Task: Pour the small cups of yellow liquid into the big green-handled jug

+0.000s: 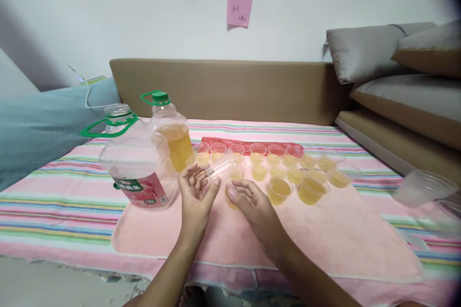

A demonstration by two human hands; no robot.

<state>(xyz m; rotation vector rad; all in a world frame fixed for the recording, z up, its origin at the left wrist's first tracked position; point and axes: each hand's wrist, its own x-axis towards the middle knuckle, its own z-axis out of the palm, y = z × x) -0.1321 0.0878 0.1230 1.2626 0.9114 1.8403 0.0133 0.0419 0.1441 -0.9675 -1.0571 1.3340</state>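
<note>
My left hand holds a clear plastic cup, tilted on its side in the air, between thumb and curled fingers. It looks empty. My right hand is just to the right and lower, thumb and fingers close together. Partly hidden behind its fingertips is a cup of yellow liquid; I cannot tell whether the fingers touch it. More clear cups with yellow liquid stand beyond and to the right, among them a front cup and a wider-looking one.
At left stand an uncapped, empty-looking jug and a green-capped jug of yellow liquid. Stacked clear cups lie at right. A pink mat covers part of the striped cloth. Cushions are piled at right.
</note>
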